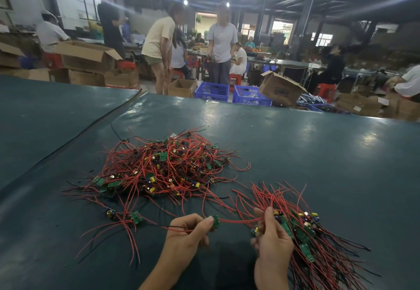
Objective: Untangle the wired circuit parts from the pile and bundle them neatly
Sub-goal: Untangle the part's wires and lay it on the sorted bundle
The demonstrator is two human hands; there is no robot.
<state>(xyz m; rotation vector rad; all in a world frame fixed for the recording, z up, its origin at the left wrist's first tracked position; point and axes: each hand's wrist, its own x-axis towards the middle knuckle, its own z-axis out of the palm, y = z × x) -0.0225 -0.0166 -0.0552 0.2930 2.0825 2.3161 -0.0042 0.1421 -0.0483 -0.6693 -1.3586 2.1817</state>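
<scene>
Beyond the far edge of the dark teal tabletop [295,142] we saw a crowded workshop under ceiling lights, where two people [221,44] stood talking behind a pair of blue crates [212,91] on the floor, and open cardboard boxes [86,56] were stacked at the far left. A dark seam [95,126] ran diagonally across the left part of the sheet covering the surface. The pile [166,167] of wired circuit parts lay in the middle of the tabletop, a dense tangle of red and black leads with small green boards and capacitors scattered through it. Two loose parts [136,217] lay apart from it at the near left, their wires trailing toward us. At the near edge our left hand [188,230] pinched a single green board [215,221] between thumb and curled fingers, its thin leads passing through the grip. A red wire arced from that board across to our right hand [272,242], which was closed around the bundle [304,228] of sorted parts. The bundle's boards sat together just right of the hand, while its red leads fanned out toward the far side and its longer red and black leads streamed to the near right.
</scene>
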